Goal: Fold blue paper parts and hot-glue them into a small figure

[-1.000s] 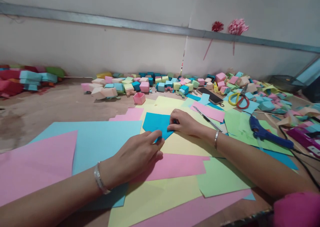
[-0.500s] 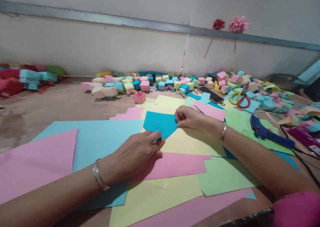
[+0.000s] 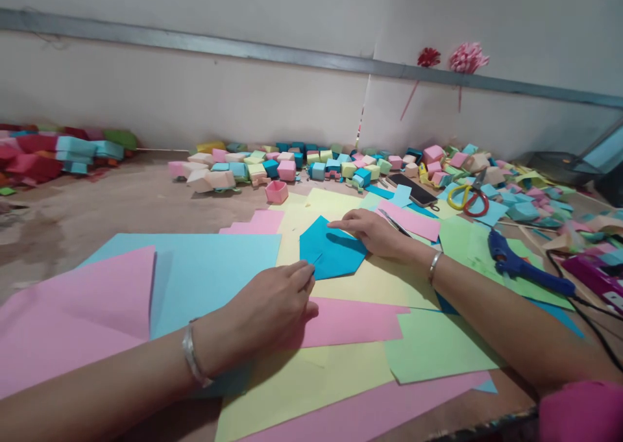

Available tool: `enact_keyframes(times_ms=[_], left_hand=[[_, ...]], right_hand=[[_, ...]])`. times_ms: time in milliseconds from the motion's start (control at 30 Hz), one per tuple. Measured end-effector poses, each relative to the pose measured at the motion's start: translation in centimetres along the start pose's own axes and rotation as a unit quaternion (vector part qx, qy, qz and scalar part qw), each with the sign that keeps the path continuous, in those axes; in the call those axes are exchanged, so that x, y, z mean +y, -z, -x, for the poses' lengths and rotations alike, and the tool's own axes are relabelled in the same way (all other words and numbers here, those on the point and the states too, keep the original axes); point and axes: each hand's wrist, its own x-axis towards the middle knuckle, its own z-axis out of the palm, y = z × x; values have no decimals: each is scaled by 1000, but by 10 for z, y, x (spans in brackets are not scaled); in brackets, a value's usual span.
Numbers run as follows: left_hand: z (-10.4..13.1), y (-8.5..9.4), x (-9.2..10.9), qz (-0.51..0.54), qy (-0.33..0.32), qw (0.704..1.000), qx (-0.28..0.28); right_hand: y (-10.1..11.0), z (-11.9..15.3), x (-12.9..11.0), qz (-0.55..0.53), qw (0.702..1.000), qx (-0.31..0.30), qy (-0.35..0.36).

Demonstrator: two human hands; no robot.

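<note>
A folded sheet of blue paper (image 3: 333, 250) lies in front of me on top of pale yellow paper (image 3: 384, 276). At its lower left edge, my left hand (image 3: 270, 299) has its fingers closed on the paper; the exact grip is partly hidden. My right hand (image 3: 374, 231) rests at the paper's right side, with the index finger stretched out across its upper part and the other fingers bent beneath. Tweezers (image 3: 394, 221) lie just behind my right hand on a pink paper piece (image 3: 418, 223).
Coloured paper sheets spread across the table. Small paper boxes (image 3: 287, 169) line the wall. On the right lie scissors (image 3: 470, 202), a phone (image 3: 413, 191) and a blue glue gun (image 3: 528, 270) with a cable. A pink open box (image 3: 276, 192) stands behind the sheets.
The blue paper has been turned, so a pointed corner now faces the wall. My right hand has gone from pinching its right corner to a stretched index finger over it.
</note>
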Motion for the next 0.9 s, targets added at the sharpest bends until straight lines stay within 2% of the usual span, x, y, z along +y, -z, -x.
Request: enact_keyframes(times_ms=[67, 133, 300, 433, 533, 600, 733, 900], left_hand=[[0, 1, 2, -14, -11, 1000, -11], [0, 1, 3, -3, 10, 1000, -21], [0, -2, -2, 56, 85, 994, 25], [-1, -3, -7, 64, 86, 994, 27], [-2, -4, -10, 38, 90, 994, 58], [-3, -4, -11, 20, 98, 993, 69], [-4, -4, -8, 18, 117, 993, 12], [-2, 2, -3, 26, 117, 993, -7]], right_hand=[[2, 1, 3, -34, 999, -4, 26], [5, 3, 6, -70, 996, -1, 52], [6, 4, 8, -165, 983, 26, 75], [5, 1, -1, -142, 983, 69, 92], [7, 1, -12, -103, 983, 118, 93], [9, 2, -19, -84, 986, 104, 97], [13, 1, -30, -38, 987, 30, 155], [17, -2, -31, -5, 988, 24, 155]])
